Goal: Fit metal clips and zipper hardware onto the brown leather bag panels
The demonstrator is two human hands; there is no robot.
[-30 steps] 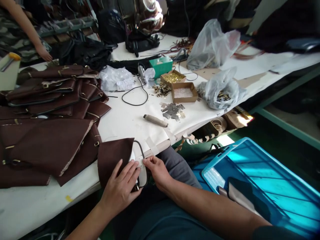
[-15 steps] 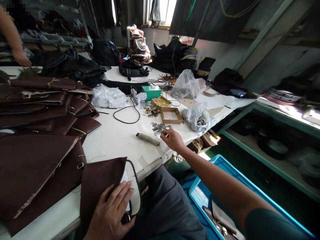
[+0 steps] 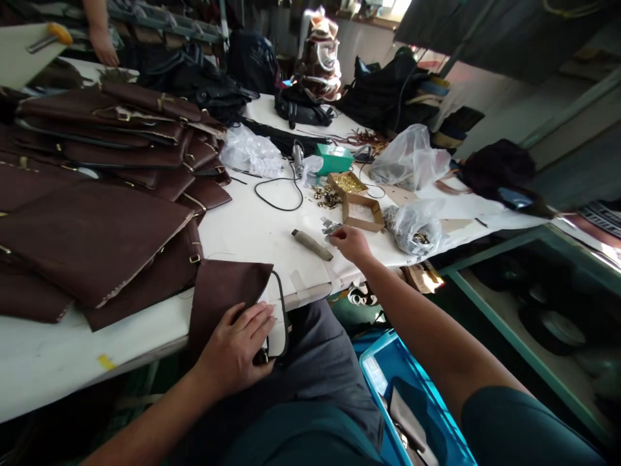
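My left hand [image 3: 237, 343] lies over a dark brown leather piece [image 3: 223, 285] at the table's front edge, its thumb bent under, gripping it. A pale panel with a black rim [image 3: 278, 320] shows beside its fingers. Farther right, my right hand [image 3: 352, 243] has its fingers pinched together at a small pile of flat silver metal pieces [image 3: 330, 226]; what lies between the fingertips is too small to make out. Left of that hand a grey wrapped tool [image 3: 312, 245] rests on the white table.
Brown leather bags [image 3: 97, 233] are heaped at left. Beyond my right hand are an open cardboard box [image 3: 363, 212], a green box [image 3: 334, 159] and a plastic bag [image 3: 417, 226]. A blue crate [image 3: 371, 366] stands below. Another person's hand [image 3: 103, 48] shows at far left.
The view has shifted, so the table's contents appear farther right and higher. My right hand remains at the metal pieces, and my left hand stays on the leather.
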